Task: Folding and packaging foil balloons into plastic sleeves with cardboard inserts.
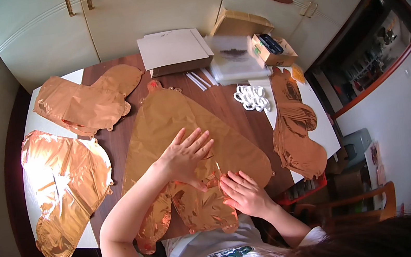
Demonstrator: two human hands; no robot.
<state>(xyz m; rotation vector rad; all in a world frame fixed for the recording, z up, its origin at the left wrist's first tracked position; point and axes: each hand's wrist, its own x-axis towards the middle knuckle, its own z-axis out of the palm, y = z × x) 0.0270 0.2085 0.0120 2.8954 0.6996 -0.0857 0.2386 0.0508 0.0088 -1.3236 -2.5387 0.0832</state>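
A large flat copper-coloured foil balloon (183,118) lies on the brown table in front of me, with a narrow tip at the far end. Its near part is creased and hangs past the near table edge in lobes close to my body. On its middle, my left hand (187,158) rests palm down with fingers spread. My right hand (245,192) lies to the right and nearer, fingers stretched out along a shiny fold in the foil. Neither hand visibly grips anything. Small tabs show along the balloon's edge.
More flat foil balloons lie at the far left (78,104), near left (69,184) and in a folded stack (298,131) at right. Behind are a white box (173,49), white sticks (199,81), a white cord bundle (252,97), clear plastic bags (238,61) and a small carton (279,52).
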